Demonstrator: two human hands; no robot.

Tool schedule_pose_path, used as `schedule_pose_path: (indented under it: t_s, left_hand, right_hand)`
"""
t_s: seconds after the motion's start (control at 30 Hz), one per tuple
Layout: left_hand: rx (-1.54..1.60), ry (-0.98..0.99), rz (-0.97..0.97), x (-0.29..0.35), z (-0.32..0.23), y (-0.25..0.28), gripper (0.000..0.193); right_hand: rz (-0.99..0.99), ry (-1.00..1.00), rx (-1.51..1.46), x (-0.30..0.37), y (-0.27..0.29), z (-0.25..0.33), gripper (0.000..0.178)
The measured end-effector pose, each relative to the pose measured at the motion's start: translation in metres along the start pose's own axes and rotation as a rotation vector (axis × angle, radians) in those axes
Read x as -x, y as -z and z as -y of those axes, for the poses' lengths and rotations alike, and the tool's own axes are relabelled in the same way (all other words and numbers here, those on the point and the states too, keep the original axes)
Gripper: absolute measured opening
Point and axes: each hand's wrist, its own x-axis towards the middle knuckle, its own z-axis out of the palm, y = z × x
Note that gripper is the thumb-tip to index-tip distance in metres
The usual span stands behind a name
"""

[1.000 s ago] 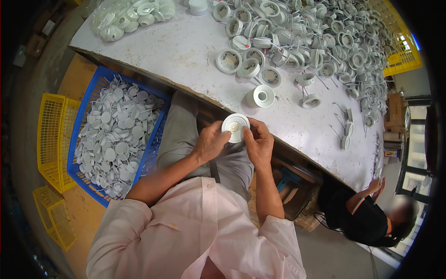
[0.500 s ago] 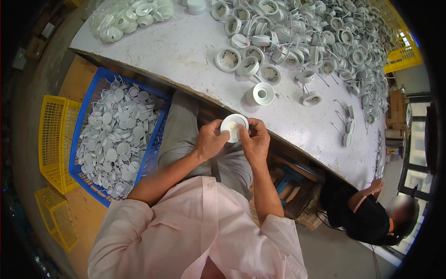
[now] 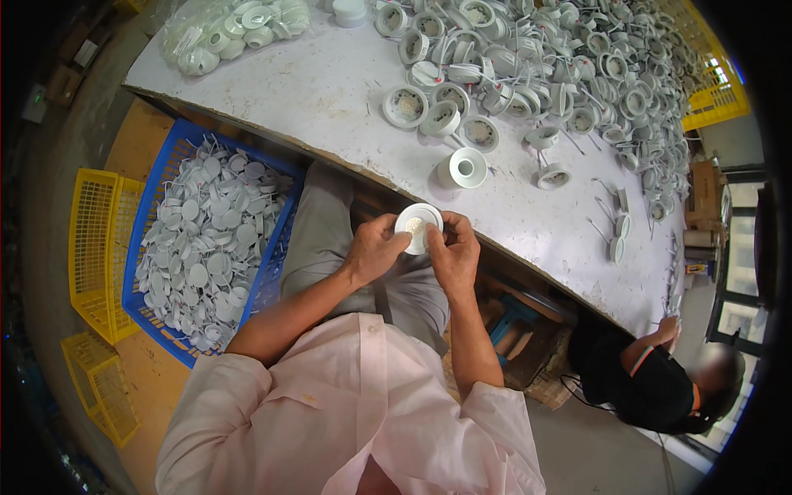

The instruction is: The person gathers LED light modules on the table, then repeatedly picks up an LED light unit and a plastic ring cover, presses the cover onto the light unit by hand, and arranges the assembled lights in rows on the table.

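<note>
Between my two hands, just off the table's front edge, is a round white LED downlight (image 3: 419, 216), its yellowish LED board facing up. My left hand (image 3: 376, 247) grips the rim on the left, with the thumb over the front. Opposite it, my right hand (image 3: 454, 252) pinches the right side, its thumb pressed near the board. The fingers beneath the light are hidden. On the table just beyond stands a white cone-shaped reflector cup (image 3: 466, 168) with a round opening on top.
Many downlight housings with wires (image 3: 561, 74) are heaped on the white table (image 3: 346, 115). A clear bag (image 3: 235, 33) of white rings lies far left. A blue crate (image 3: 136, 272) full of white discs with wires stands left, beside yellow baskets (image 3: 103, 247). Another person (image 3: 660, 375) sits at right.
The downlight has shifted very slightly right in my hands, and both hands keep their hold. Everything on the table stays in place.
</note>
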Motion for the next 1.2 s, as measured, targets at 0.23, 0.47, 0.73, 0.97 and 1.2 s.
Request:
schedule_pose_path:
  t_s: [0.23,0.47,0.73,0.97,1.2]
  left_hand:
    - [0.106,-0.039,0.038,-0.001,0.001,0.004,0.031]
    - [0.169,-0.04,0.136,-0.006,0.011,0.004,0.027]
    - [0.112,0.009,0.442,-0.013,0.003,-0.005,0.031]
    - [0.143,-0.029,0.469,-0.012,0.002,-0.021,0.035]
    - [0.121,0.011,0.492,-0.014,0.017,-0.017,0.031]
  right_hand:
    - [0.037,-0.027,-0.197,0.0,0.013,-0.001,0.036]
    - [0.2,0.456,0.28,0.004,0.026,0.034,0.074]
    - [0.221,0.376,0.315,0.002,0.049,0.019,0.083]
    - [-0.389,0.196,0.364,-0.011,0.163,-0.026,0.068]
    - [-0.887,-0.195,0.581,-0.032,0.319,-0.11,0.073]
